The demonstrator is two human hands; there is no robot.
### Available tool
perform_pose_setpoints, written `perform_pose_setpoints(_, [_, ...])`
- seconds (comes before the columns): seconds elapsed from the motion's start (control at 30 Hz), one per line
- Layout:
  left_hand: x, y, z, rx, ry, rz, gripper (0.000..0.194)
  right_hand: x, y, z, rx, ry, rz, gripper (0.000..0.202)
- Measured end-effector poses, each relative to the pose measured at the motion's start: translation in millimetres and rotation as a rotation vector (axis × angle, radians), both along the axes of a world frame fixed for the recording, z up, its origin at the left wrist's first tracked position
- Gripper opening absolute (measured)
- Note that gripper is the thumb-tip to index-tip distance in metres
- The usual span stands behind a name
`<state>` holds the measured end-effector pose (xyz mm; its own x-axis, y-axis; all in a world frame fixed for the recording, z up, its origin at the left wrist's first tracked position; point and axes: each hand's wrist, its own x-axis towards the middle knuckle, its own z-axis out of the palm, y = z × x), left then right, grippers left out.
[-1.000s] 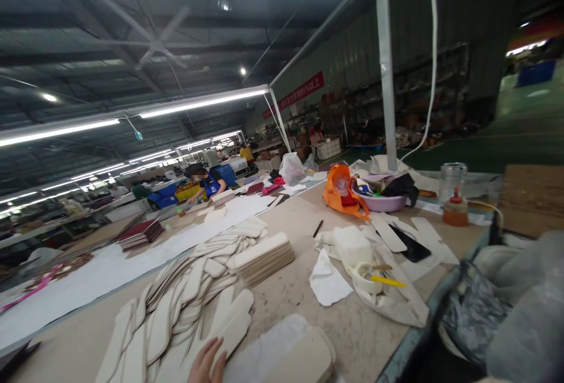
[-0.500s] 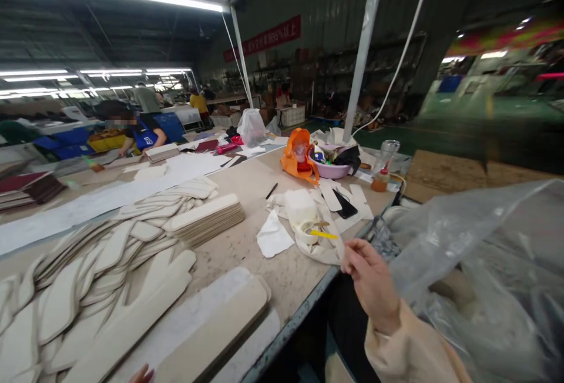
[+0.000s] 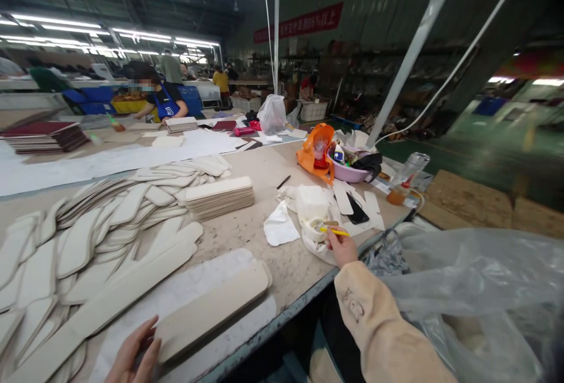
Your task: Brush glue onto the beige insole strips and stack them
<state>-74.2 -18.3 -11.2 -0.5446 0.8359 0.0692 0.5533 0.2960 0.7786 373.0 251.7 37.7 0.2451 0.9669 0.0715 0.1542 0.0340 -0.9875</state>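
Observation:
My right hand (image 3: 342,248) is closed around the yellow handle (image 3: 335,231) of a tool whose end is in a small white cup (image 3: 314,229). A white plastic container (image 3: 312,202) stands directly behind the cup. At the lower left, my left hand (image 3: 137,352) has its fingers apart beside the near end of a stack of long beige pieces (image 3: 215,306). That stack lies on white paper (image 3: 229,261). Farther left are a loose heap of beige strips (image 3: 127,210) and a neat stack (image 3: 220,196).
Behind the cup are a black phone (image 3: 356,209), an orange bag (image 3: 316,154), a lilac basin (image 3: 350,173) and a bottle of amber liquid (image 3: 399,192). Clear plastic sheeting (image 3: 476,277) is at right. A co-worker in a blue apron (image 3: 168,103) sits across the table.
My right hand has moved to the yellow handle and closed on it. My left hand has come further into view beside the long stack. The view has turned left.

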Motion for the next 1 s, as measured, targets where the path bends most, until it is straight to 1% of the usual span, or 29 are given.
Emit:
perform_pose_setpoints(0.2, [12, 1, 9.8, 0.03, 0.039, -0.004, 0.053, 3, 11, 15.2, 0.046, -0.146, -0.045, 0.052])
perform_pose_setpoints(0.4, [13, 2, 10.4, 0.066, 0.057, -0.016, 0.05, 1, 21, 33.9, 0.052, -0.369, -0.038, 0.054])
perform_pose_setpoints(0.6, [15, 3, 11.1, 0.086, 0.05, -0.006, 0.049, 3, 7, 43.8, 0.037, -0.51, 0.008, 0.054])
perform_pose_setpoints(0.83, [17, 3, 11.7, 0.076, 0.051, -0.004, 0.049, 14, -6, 55.7, 0.079, -0.656, 0.119, 0.048])
perform_pose_setpoints(1.0, [19, 3, 14.5, 0.084, 0.034, 0.003, 0.048, 16, -6, 57.8, 0.082, -0.654, 0.095, 0.048])
